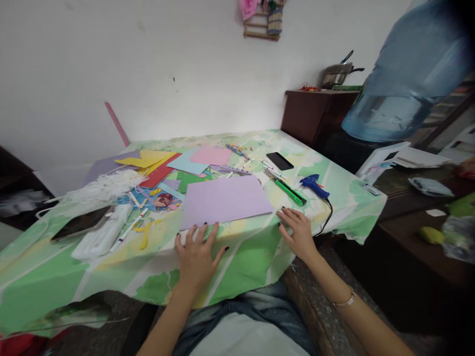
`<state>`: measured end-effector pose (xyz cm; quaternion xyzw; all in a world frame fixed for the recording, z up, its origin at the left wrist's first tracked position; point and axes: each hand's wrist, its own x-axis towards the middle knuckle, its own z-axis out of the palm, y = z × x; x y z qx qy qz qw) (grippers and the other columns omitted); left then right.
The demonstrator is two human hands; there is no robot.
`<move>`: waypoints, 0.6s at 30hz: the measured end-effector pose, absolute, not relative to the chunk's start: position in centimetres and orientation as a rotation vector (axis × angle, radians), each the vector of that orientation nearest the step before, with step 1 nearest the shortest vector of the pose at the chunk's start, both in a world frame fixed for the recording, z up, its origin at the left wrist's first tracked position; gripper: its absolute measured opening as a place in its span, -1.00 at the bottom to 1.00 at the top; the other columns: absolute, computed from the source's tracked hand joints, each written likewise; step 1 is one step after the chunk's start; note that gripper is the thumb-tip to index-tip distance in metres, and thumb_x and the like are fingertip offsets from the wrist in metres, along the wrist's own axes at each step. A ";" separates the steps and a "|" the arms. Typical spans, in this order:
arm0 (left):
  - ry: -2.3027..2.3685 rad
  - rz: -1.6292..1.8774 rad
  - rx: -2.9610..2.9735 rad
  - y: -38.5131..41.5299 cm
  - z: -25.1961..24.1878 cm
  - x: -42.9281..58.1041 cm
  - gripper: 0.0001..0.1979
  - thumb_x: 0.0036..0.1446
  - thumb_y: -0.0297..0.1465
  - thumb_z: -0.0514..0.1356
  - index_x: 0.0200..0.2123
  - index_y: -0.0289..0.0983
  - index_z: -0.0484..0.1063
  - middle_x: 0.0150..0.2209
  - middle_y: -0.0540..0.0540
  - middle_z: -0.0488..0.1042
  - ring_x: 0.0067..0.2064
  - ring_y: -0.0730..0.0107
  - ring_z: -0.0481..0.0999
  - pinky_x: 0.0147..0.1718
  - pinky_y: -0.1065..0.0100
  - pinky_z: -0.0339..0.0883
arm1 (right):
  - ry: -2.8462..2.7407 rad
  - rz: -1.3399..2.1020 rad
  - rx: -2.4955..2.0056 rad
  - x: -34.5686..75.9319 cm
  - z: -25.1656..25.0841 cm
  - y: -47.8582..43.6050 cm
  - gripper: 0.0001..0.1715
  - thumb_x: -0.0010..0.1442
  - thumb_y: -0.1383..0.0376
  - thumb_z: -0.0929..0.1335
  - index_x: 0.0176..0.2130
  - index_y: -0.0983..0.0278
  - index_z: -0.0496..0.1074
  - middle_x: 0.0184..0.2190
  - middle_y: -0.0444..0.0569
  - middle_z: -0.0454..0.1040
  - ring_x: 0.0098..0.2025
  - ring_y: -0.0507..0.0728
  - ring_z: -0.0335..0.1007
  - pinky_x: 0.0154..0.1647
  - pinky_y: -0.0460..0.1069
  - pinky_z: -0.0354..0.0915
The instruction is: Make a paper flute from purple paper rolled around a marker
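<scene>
A sheet of lilac paper [226, 200] lies flat near the front edge of the table. My left hand [196, 254] rests with spread fingers at the paper's lower left edge, fingertips touching or just beside it. At the table edge, past the paper's right corner, my right hand [297, 230] lies on the cloth with its fingers apart and nothing in it. Beyond that hand are a green utility knife [290, 191] and a blue glue gun [314, 186] with a black cord.
Coloured paper sheets [211, 155], a tangle of white string [107, 187], a white power strip [106, 232] and a tablet [81, 223] crowd the left. A black phone [280, 160] lies farther back. A large water bottle [401, 74] stands at the right.
</scene>
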<state>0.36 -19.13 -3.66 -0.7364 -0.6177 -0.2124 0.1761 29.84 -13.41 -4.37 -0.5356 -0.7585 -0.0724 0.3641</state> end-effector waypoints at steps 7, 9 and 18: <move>-1.690 -0.790 -2.256 -15.9 -2.0 1.4 -0.68 0.14 -0.23 0.11 -0.07 -0.20 0.42 -0.08 -0.22 0.42 0.00 0.01 0.29 0.04 -0.15 -0.01 | -1.921 0.195 -1.287 29.6 -1.4 -10.5 -0.71 0.14 0.31 0.30 -0.12 0.23 0.46 -0.19 0.00 0.49 -0.09 0.20 0.27 -0.08 0.09 0.24; -1.699 -0.885 -2.409 -14.0 -1.2 3.0 -0.74 0.18 -0.32 0.08 -0.10 -0.24 0.41 -0.11 -0.20 0.42 -0.07 0.13 0.32 -0.06 0.04 0.18 | -2.054 0.242 -1.320 29.0 -0.7 -9.4 -0.79 0.10 0.35 0.33 -0.21 0.25 0.48 -0.24 0.01 0.48 -0.14 0.20 0.26 -0.09 0.09 0.20; -1.799 -0.564 -2.943 -8.2 0.7 10.3 -0.96 0.13 -0.43 0.14 -0.32 -0.27 0.37 -0.26 -0.10 0.42 -0.19 0.24 0.31 -0.19 0.23 0.19 | -2.298 0.499 -1.346 28.3 0.8 -7.7 -0.84 0.07 0.53 0.28 -0.40 0.30 0.34 -0.37 -0.04 0.35 -0.24 0.12 0.19 -0.21 -0.01 0.15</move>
